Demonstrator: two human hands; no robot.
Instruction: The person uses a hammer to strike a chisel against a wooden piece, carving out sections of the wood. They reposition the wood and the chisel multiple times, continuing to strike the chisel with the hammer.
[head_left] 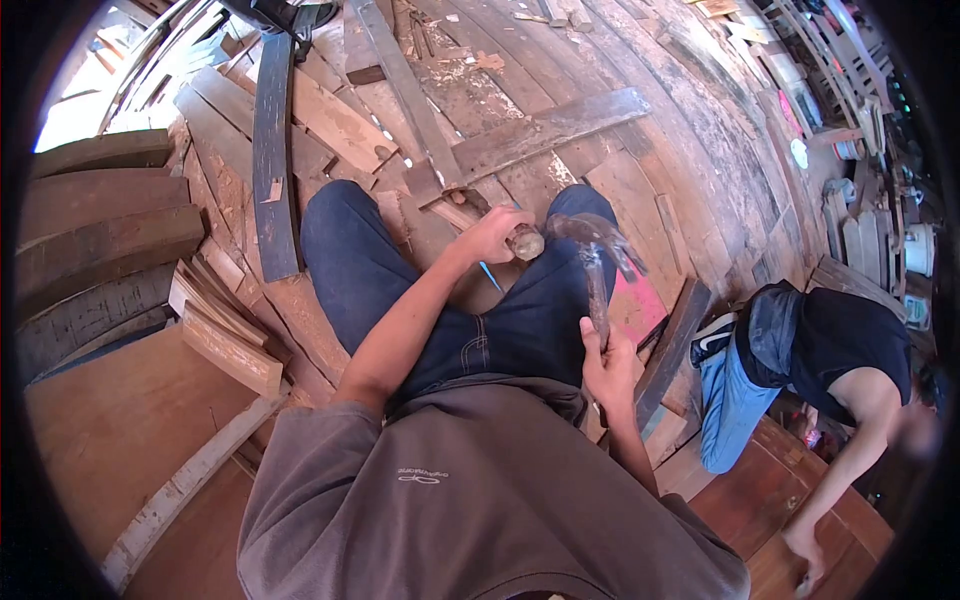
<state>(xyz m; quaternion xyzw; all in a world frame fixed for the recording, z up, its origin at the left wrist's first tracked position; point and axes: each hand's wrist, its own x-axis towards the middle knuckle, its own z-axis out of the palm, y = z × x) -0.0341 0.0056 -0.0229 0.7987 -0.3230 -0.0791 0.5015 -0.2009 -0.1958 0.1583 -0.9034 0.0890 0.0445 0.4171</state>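
My left hand (490, 236) is wrapped round a round-ended wooden handle (525, 242) between my knees; the tool's far end is partly hidden by the hand. In my right hand (610, 368) is a claw hammer (592, 250), held upright by its shaft with the metal head close to my right knee. A thin blue object (490, 276) shows just below my left hand. Beyond my hands, two long boards (550, 132) meet at a corner on the floor.
A dark plank (274, 150) lies beyond my left knee, with curved wooden pieces (110, 240) stacked at the left. At the right, another person (850, 340) bends over a reddish wooden panel (760, 480). A dark beam (670, 350) lies beside my right hand.
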